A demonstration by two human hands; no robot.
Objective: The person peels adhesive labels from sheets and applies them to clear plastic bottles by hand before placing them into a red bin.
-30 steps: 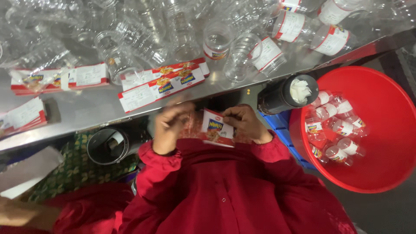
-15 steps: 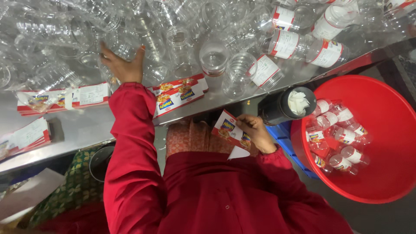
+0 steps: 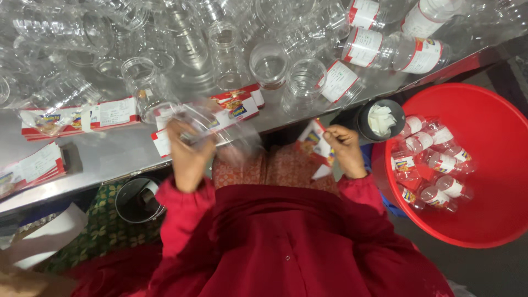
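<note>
A clear plastic jar (image 3: 212, 129), blurred in the head view, is gripped by the left hand (image 3: 188, 157), whose fingers are closed round it at about ten o'clock from the red-clad chest, just over the near edge of the steel table (image 3: 110, 154). A red and white label (image 3: 316, 146) is pinched in the right hand (image 3: 345, 148) at about one o'clock, thumb and fingers pressed together on its upper edge; what seems to be a peeled backing strip hangs below it, though this is hard to make out. The two hands are held well apart. Stacks of labels (image 3: 77, 118) are laid flat on the table at nine to eleven o'clock, and a heap of empty clear jars (image 3: 220, 44) is spread across the far side at twelve o'clock. Labelled jars (image 3: 432, 176) are piled in a red basin (image 3: 495, 137) at three o'clock, with a black cup of white scraps (image 3: 380, 120) just beside its rim.
</note>
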